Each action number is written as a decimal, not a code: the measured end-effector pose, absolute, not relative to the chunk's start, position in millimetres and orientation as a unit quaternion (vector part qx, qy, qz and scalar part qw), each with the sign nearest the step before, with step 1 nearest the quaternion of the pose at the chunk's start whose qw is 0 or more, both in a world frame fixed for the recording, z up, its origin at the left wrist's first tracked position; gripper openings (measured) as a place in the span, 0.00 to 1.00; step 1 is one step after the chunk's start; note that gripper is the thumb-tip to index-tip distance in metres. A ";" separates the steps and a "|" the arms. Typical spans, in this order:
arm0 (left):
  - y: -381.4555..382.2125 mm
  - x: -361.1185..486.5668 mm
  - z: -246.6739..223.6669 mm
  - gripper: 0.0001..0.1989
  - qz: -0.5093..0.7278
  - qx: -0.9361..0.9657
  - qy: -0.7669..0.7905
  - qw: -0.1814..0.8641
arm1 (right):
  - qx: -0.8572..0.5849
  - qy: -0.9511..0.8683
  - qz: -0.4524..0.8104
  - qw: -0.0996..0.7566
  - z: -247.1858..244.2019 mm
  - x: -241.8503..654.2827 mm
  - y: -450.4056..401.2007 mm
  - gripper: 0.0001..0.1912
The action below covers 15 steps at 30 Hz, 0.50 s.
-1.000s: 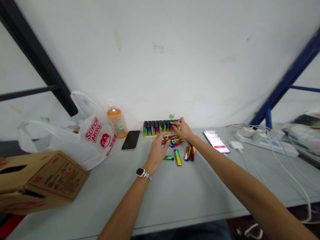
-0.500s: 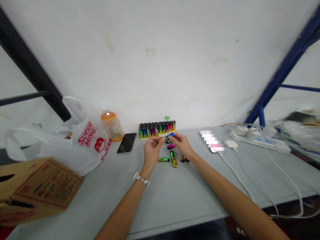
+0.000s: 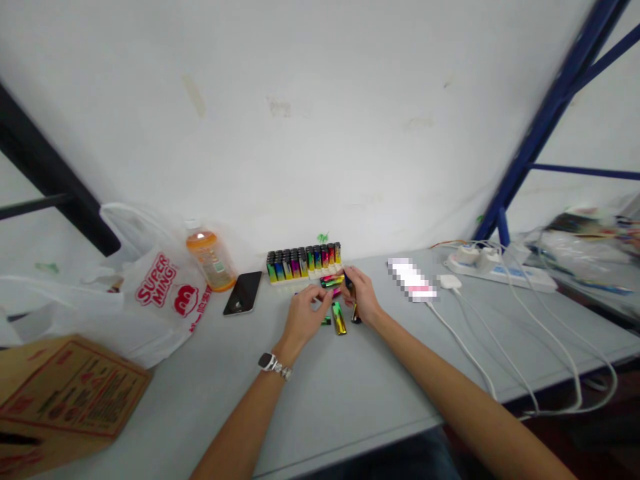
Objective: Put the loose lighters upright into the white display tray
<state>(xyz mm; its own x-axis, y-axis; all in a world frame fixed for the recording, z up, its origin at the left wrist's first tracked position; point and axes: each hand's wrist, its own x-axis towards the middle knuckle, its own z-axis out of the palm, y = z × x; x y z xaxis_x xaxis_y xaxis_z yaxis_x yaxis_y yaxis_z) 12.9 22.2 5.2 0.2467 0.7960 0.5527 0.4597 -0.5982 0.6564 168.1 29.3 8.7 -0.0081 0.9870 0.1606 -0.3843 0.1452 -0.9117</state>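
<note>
Several colourful lighters stand upright in a white tray (image 3: 320,273) against the wall. In front of it, loose lighters lie on the grey table, among them a green-and-gold lighter (image 3: 339,319) and a red-and-green one (image 3: 331,281). My right hand (image 3: 361,293) is closed round a dark blue lighter (image 3: 349,280), just right of the loose ones. My left hand (image 3: 306,312), with a metal-banded watch on its wrist, has its fingers curled beside a pink lighter (image 3: 336,292); its fingertips are close together, and whether they hold something is unclear.
At the left are a cardboard box (image 3: 75,393), a white plastic bag (image 3: 150,293), an orange drink bottle (image 3: 213,260) and a black phone (image 3: 243,293). To the right lie a lit phone (image 3: 413,280), a charger (image 3: 450,282), white cables and a power strip (image 3: 505,270).
The view has shifted slightly to the right. My hands have moved apart; the blue lighter that was between them is now in my right hand, turned more upright.
</note>
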 end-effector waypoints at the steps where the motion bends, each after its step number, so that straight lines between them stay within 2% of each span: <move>1: 22.2 12.8 4.8 0.14 0.453 0.773 0.408 0.180 | -0.351 -0.429 0.571 0.606 8.6 168.1 29.5 0.24; 4: 22.1 13.4 2.8 0.14 0.440 0.783 0.404 0.172 | -0.403 -0.392 0.586 0.583 8.2 168.1 31.5 0.30; 8: 21.6 15.4 -0.4 0.14 0.424 0.799 0.395 0.161 | -0.475 -0.364 0.552 0.580 9.1 168.0 33.3 0.26; 12: 20.9 18.2 -2.8 0.14 0.403 0.809 0.394 0.164 | -0.470 -0.373 0.524 0.604 11.0 167.7 31.8 0.24; 15: 20.9 19.3 -4.1 0.14 0.399 0.810 0.393 0.171 | -0.442 -0.362 0.552 0.608 10.7 168.3 30.3 0.27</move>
